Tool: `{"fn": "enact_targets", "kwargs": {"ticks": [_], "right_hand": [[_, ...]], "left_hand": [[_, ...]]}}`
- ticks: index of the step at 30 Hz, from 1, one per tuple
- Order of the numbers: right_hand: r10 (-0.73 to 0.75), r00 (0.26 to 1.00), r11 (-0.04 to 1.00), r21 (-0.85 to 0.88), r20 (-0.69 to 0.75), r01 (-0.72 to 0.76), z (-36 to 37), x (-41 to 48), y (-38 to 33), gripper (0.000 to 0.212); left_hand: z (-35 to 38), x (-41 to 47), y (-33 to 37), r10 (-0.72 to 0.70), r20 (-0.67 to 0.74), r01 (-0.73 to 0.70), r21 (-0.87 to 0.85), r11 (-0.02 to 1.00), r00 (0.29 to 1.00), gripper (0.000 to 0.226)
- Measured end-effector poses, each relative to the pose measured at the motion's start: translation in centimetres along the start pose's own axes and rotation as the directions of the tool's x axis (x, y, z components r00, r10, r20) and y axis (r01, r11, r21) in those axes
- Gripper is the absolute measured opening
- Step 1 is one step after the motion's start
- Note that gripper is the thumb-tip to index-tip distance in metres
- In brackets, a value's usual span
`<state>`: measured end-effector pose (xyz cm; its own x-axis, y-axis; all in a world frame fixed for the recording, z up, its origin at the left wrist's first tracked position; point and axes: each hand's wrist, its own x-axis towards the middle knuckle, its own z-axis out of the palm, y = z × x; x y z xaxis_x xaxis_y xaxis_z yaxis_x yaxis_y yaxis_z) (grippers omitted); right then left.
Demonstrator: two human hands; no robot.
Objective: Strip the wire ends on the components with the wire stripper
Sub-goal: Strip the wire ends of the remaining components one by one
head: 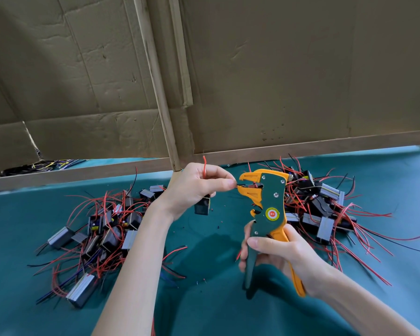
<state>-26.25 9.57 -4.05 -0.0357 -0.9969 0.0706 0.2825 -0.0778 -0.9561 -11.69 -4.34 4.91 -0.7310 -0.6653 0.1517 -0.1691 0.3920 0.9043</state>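
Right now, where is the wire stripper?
Head view, right of centre: the right hand grips the wire stripper upright, beside the left hand pinching a wire.

The left forearm rises from 6 o'clock, its wrist bent towards 1 o'clock. The left grip (194,187) is raised above the worktop (22,226), thumb and forefinger stretched towards 3 o'clock and pinching a wire (237,184), the other fingers curled into the palm. The right forearm comes in from 4 o'clock. The right grip (279,253), lower and at 3 o'clock of the left wrist, is wrapped round the handles of the wire stripper (270,202), thumb lying across the front.
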Motion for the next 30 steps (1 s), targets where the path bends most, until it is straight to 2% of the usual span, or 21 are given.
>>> {"fn": "enact_targets", "kwargs": {"ticks": [9, 15, 17, 19, 21, 24, 28, 30], "right_hand": [[0.049, 0.995, 0.995, -0.078, -0.090, -0.056, 0.4, -0.3, 0.0, 0.008], [0.106, 0.983, 0.992, -0.046, -0.151, -0.114, 0.8, -0.5, -0.2, 0.023], [0.106, 0.982, 0.993, -0.042, -0.158, -0.114, 0.9, -0.5, -0.3, 0.019], [0.093, 0.983, 0.994, -0.045, -0.160, -0.101, 1.0, -0.5, -0.4, 0.016], [0.087, 0.983, 0.995, -0.035, -0.161, -0.094, 1.0, -0.5, -0.4, 0.016], [0.081, 0.983, 0.996, -0.026, -0.167, -0.087, 1.2, -0.6, -0.5, 0.019], [0.036, 0.928, 0.992, -0.098, -0.371, -0.078, 1.2, -0.5, 0.1, 0.033], [0.042, 0.909, 0.990, -0.106, -0.414, -0.094, 0.6, -0.3, 0.2, 0.034]], "left_hand": [[-0.1, 0.0, -0.1, 0.016, 0.036, -0.015, -0.009, 1.000, 0.999, 0.012], [-0.1, 0.2, -0.6, 0.025, 0.050, -0.025, -0.003, 1.000, 0.998, 0.014], [0.0, 0.3, -0.8, 0.027, 0.048, -0.027, -0.016, 1.000, 0.998, 0.011], [0.2, 0.5, -0.9, 0.007, 0.034, -0.005, -0.077, 0.997, 0.999, 0.010], [0.2, 0.6, -1.0, -0.032, 0.045, 0.042, -0.220, 0.975, 0.998, 0.014], [-0.3, 0.6, -1.4, -0.020, 0.150, 0.084, -0.433, 0.897, 0.988, 0.019], [-0.6, 0.5, -1.7, 0.000, 0.244, 0.118, -0.469, 0.875, 0.970, 0.024], [0.1, 0.6, -1.8, -0.006, 0.239, 0.116, -0.447, 0.887, 0.971, 0.028]]}}
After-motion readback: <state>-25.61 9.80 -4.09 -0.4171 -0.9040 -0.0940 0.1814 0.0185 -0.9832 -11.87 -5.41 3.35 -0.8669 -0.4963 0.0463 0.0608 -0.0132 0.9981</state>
